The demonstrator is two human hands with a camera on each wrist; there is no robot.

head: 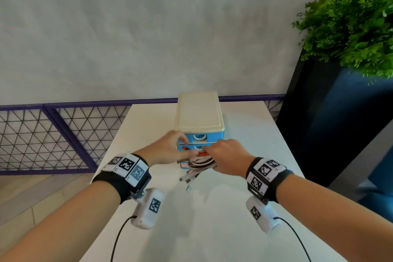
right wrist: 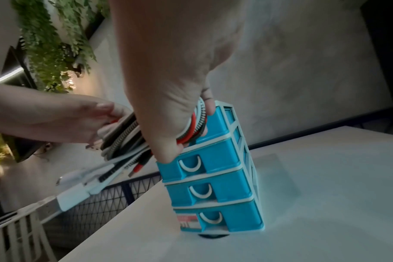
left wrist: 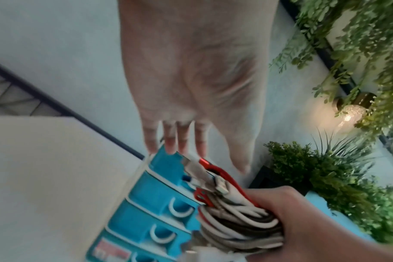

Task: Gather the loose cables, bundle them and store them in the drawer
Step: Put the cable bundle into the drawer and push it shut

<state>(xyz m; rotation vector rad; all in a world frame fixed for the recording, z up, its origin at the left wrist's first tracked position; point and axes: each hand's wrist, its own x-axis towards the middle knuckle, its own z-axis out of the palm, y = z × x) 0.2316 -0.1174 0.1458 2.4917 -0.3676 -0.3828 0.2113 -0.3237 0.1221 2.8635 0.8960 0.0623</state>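
Observation:
A small drawer unit (head: 200,112) with a cream top and blue drawers (right wrist: 224,177) stands on the white table (head: 212,219). My right hand (head: 225,157) grips a coiled cable bundle (head: 201,162) of white, grey and red cables right against the upper drawer fronts. In the right wrist view its fingers curl round the coil (right wrist: 198,122) and its thumb rests on a drawer's edge. My left hand (head: 170,149) holds the bundle's other side (right wrist: 123,140) between thumb and fairly straight fingers (left wrist: 182,138), which reach the unit's top. Loose plug ends (head: 188,183) dangle below.
A purple-framed mesh fence (head: 42,134) runs behind and left of the table. A dark planter (head: 319,123) with a green plant (head: 350,27) stands at the right. The unit sits near the table's far edge.

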